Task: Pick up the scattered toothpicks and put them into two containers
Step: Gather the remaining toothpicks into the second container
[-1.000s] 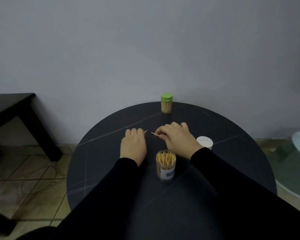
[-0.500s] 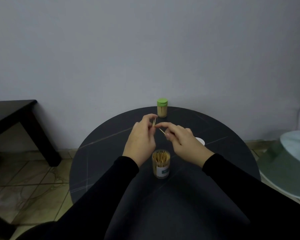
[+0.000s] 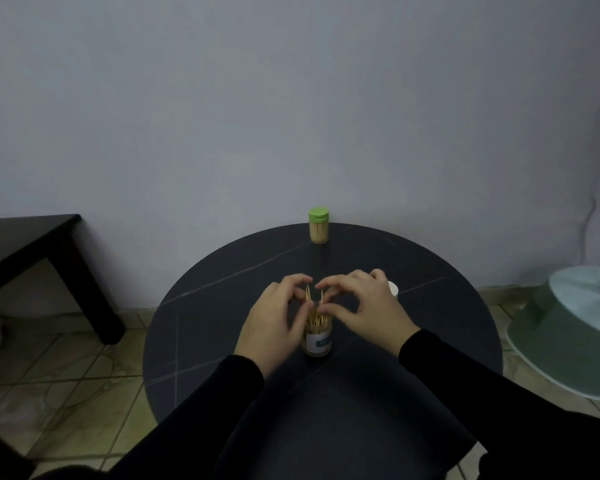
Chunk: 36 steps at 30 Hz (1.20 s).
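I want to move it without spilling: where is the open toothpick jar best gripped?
Grip the open jar around its labelled lower wall, coming from the side. It stands upright and lidless, toothpicks poking above the rim, so a grasp from above would probably crush or scatter them.

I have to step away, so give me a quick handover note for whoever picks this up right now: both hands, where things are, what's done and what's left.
Left hand: pinching a toothpick upright over the open jar.
Right hand: pinching another toothpick above the same jar.
Open jar stands mid-table, nearly full. Green-lidded jar stands at the far edge, closed and full. White lid lies behind the right hand.
Done: no loose toothpicks visible on the table.
Left: drop these two in, then cap the open jar.
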Each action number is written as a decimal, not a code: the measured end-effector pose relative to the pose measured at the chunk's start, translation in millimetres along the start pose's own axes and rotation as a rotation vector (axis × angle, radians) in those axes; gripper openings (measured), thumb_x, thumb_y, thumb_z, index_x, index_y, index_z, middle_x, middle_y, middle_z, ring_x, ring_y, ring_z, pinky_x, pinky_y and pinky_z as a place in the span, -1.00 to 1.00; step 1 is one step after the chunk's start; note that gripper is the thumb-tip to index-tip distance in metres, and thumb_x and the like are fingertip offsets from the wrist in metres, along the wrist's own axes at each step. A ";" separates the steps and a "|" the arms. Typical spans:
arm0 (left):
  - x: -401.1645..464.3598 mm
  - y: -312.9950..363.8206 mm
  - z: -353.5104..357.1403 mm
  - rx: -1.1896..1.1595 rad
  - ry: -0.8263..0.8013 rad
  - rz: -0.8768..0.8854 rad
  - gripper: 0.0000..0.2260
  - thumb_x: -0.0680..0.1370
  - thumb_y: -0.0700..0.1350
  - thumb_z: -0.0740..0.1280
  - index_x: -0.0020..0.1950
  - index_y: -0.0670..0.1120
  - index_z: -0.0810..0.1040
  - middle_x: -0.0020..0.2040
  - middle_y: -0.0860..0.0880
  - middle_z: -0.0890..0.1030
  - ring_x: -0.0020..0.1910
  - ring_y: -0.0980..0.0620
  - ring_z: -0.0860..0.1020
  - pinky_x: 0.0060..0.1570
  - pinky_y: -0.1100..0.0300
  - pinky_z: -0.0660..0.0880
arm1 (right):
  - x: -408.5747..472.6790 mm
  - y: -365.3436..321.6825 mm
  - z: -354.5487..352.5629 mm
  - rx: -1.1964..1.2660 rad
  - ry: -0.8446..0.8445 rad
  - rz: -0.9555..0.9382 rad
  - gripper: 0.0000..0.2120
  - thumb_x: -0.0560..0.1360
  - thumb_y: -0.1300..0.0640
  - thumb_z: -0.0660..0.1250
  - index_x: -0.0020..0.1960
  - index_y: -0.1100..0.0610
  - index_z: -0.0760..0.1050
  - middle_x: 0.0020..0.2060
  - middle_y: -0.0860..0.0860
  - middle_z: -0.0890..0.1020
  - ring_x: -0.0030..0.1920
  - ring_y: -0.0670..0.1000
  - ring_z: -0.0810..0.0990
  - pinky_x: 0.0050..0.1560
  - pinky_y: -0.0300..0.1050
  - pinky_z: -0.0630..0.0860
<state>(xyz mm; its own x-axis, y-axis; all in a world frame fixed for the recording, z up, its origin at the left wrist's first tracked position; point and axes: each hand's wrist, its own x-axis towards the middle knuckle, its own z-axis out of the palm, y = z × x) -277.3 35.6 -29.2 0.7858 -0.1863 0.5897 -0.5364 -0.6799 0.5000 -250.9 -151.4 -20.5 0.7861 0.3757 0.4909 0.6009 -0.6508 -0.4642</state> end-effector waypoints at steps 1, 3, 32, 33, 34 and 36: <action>-1.8 -0.5 -1.0 0.019 0.001 0.010 -0.75 0.53 -0.08 0.35 0.18 0.07 0.47 -0.13 0.16 0.51 -0.06 0.20 0.47 -0.06 0.28 0.47 | -0.6 1.7 -0.2 -0.009 0.005 -0.012 -0.77 0.48 -0.19 0.31 0.13 -0.24 0.49 -0.13 -0.34 0.60 0.03 -0.28 0.43 0.11 -0.16 0.20; -3.8 -1.4 -3.3 0.056 -0.011 0.042 -0.83 0.52 -0.08 0.35 0.11 0.03 0.54 -0.10 0.17 0.54 -0.04 0.23 0.46 -0.04 0.28 0.47 | -2.1 4.2 -1.6 -0.010 0.004 -0.047 -0.73 0.49 -0.25 0.22 0.11 -0.23 0.55 -0.04 -0.34 0.59 0.06 -0.29 0.43 0.11 -0.18 0.20; -4.9 -15.8 -10.6 0.299 -0.133 0.243 -0.68 0.53 0.09 0.23 0.21 0.05 0.59 0.17 0.18 0.60 0.29 0.07 0.41 0.14 0.19 0.29 | 0.9 2.5 0.3 0.082 -0.323 0.186 -0.45 0.27 -0.35 0.40 0.21 -0.19 0.50 -0.05 -0.34 0.55 0.05 -0.20 0.52 0.24 0.00 0.43; -4.5 -16.5 -10.3 0.306 -0.154 0.246 -0.66 0.54 0.10 0.22 0.26 0.05 0.56 0.20 0.19 0.58 0.29 0.09 0.40 0.15 0.21 0.29 | 1.4 3.9 0.7 0.086 -0.324 0.192 -0.45 0.27 -0.35 0.39 0.21 -0.19 0.50 -0.02 -0.33 0.56 0.05 -0.20 0.52 0.24 0.01 0.43; -4.2 -16.7 -9.0 0.311 -0.188 0.257 -0.64 0.54 0.12 0.22 0.29 0.05 0.54 0.23 0.19 0.56 0.28 0.10 0.39 0.15 0.21 0.30 | 1.6 5.6 1.0 0.085 -0.328 0.201 -0.47 0.29 -0.33 0.40 0.21 -0.19 0.49 -0.01 -0.31 0.56 0.05 -0.21 0.52 0.24 0.01 0.43; -3.7 -15.9 -3.7 0.317 -0.240 0.286 -0.64 0.55 0.14 0.21 0.28 0.06 0.55 0.22 0.20 0.56 0.25 0.11 0.41 0.12 0.19 0.34 | 1.9 8.1 1.3 0.090 -0.335 0.222 -0.50 0.31 -0.28 0.41 0.21 -0.20 0.48 0.02 -0.29 0.57 0.05 -0.20 0.52 0.24 0.00 0.45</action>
<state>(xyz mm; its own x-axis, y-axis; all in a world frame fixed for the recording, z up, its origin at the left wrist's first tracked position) -272.8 49.7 -37.1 0.6893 -0.5299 0.4940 -0.6503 -0.7531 0.0997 -244.4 -155.0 -24.3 0.8929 0.4363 0.1110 0.4097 -0.6853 -0.6022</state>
